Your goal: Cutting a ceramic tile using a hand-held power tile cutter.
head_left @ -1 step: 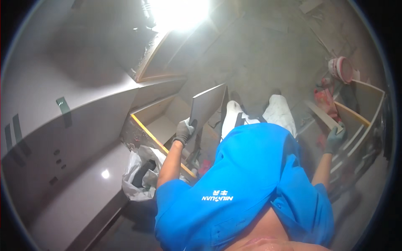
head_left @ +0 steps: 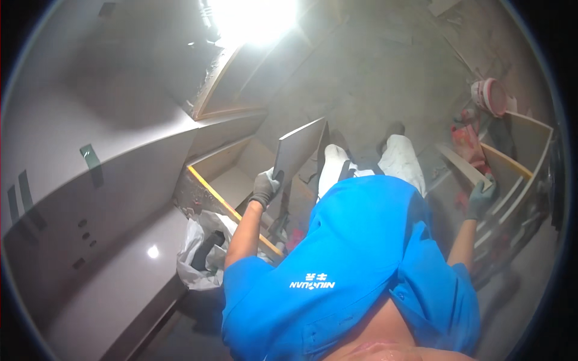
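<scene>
Negligible shift from the prior frame, so both pieces remain held: left hand (head_left: 265, 188) closed around a grey board (head_left: 298, 148) near centre, right hand (head_left: 481, 201) closed on a pale strip (head_left: 462, 165), right of frame.

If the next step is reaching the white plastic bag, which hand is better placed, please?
Probably the left hand: it is nearer to the white plastic bag, on the same side, though it holds a grey panel. The right hand is far off, at a pale strip.
</scene>
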